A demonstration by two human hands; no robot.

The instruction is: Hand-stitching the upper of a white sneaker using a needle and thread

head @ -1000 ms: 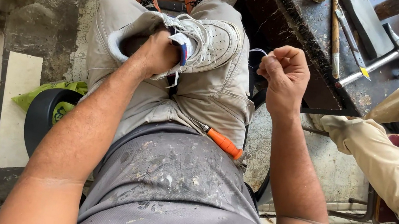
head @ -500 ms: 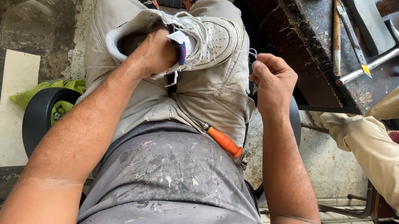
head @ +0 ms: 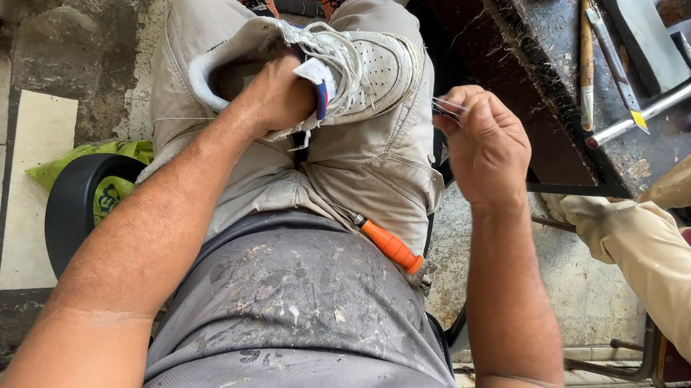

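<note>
head cam, steep down – close on lap

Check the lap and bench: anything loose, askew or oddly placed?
An orange-handled tool lies slanted across the thigh, unheld. The left hand is inside the white sneaker; the right hand pinches something thin. Bench tools look settled.

Shoe (head: 362,67) on lap, left hand (head: 274,96) inside; right hand (head: 486,141) just right; workbench (head: 545,96) w/ hammer (head: 670,90) further right.
</note>
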